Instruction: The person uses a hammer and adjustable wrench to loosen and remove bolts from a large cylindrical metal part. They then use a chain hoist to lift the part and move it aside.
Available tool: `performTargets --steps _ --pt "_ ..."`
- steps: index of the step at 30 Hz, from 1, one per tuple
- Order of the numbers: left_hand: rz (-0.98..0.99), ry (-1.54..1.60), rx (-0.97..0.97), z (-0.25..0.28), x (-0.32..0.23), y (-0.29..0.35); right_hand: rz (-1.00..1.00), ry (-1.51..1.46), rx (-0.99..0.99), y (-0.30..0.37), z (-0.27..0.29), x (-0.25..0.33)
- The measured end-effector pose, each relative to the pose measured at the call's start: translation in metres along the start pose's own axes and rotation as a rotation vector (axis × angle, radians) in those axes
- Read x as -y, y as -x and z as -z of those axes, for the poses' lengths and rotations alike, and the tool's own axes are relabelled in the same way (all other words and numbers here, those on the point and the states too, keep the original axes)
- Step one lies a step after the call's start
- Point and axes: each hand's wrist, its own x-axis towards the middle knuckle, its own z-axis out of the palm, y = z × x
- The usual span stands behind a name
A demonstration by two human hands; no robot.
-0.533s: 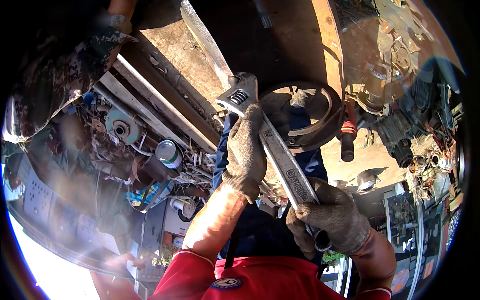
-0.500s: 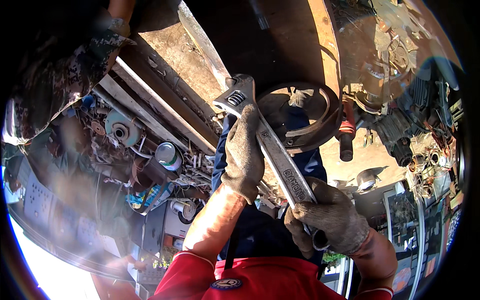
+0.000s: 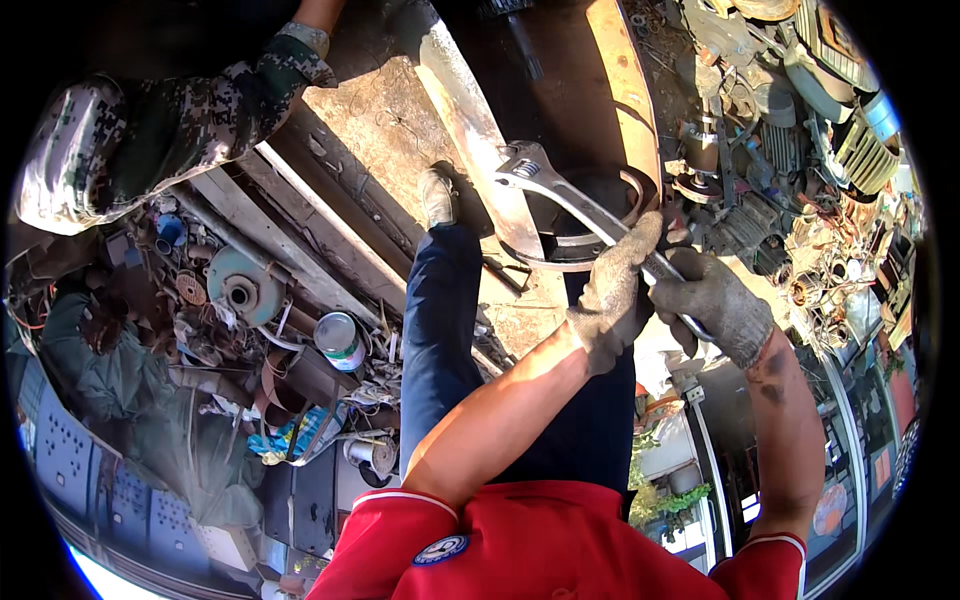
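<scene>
A large silver adjustable wrench (image 3: pixel 588 208) slants across the middle, its jaw end far left and its handle end toward me on the right. My gloved left hand (image 3: pixel 618 290) is closed round the middle of the handle. Nearer the end, my gloved right hand (image 3: pixel 718 308) also grips it. The wrench's head overlaps the edge of a long pale metal beam (image 3: pixel 470 115); whether they touch I cannot tell. Beneath the handle lies a round metal ring or rim (image 3: pixel 560 265), partly hidden by the wrench and my left hand.
At the upper left, another person's camouflage sleeve (image 3: pixel 200 130) reaches in. Long metal beams (image 3: pixel 320 225) lie on the left, beside a can (image 3: pixel 340 338) and a round greenish housing (image 3: pixel 243 288). Scrap motor parts (image 3: pixel 780 140) are heaped on the right. My shoe (image 3: pixel 438 195) stands on bare ground.
The wrench has swung away from me and right, now lying flatter. My left hand has moved from near its head down the handle; my right hand has risen, still on the end.
</scene>
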Motion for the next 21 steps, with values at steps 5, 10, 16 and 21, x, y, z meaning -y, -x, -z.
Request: performTargets --steps 5,10,16,21 --pt "0.039 0.223 0.109 0.016 0.010 -0.008 -0.008 0.254 -0.210 0.014 -0.026 0.007" --pt "0.136 0.263 0.090 0.026 0.011 -0.013 0.139 0.458 -0.314 0.011 -0.038 -0.002" --pt "0.006 0.403 0.176 0.028 0.015 -0.007 0.148 0.516 -0.363 0.008 -0.047 0.003" --pt "0.001 0.403 0.026 0.023 0.020 -0.016 0.190 0.491 -0.408 0.008 -0.055 0.001"
